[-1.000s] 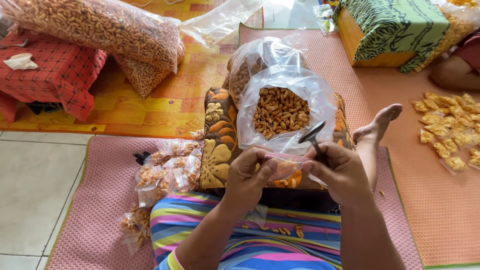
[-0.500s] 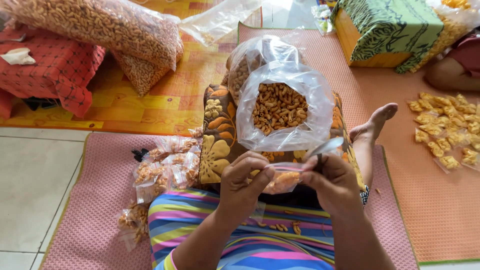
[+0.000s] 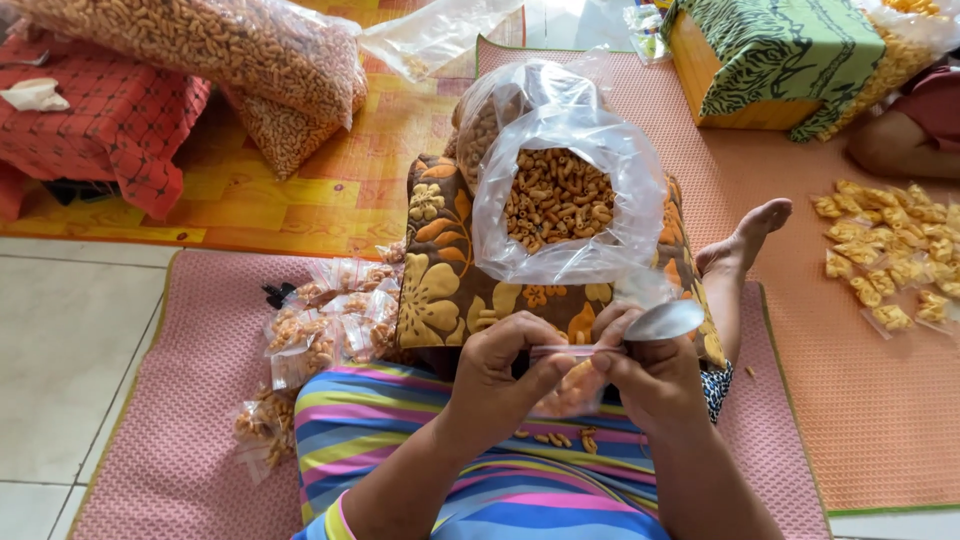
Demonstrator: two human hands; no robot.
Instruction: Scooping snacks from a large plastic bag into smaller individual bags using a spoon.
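Two hands (image 3: pixel 590 375) pinch one small packet (image 3: pixel 570 390); one spoon (image 3: pixel 665 320)

Both hands, left hand (image 3: pixel 497 372) and right hand (image 3: pixel 648 378), pinch a small snack packet (image 3: pixel 566 388), the right also holding a spoon (image 3: pixel 668 321).

— What's different from a second ago?

— The metal spoon (image 3: pixel 668 321) was tilted with its bowl up by the big open bag of snacks (image 3: pixel 560 200); now it lies nearly level in the right hand (image 3: pixel 650 375), lower down.

— And the hands?

— Both have dropped toward the lap. The left hand (image 3: pixel 500 375) has closed in, and the fingers (image 3: pixel 545 365) of both now pinch the mouth of a small filled packet (image 3: pixel 570 385) between them.
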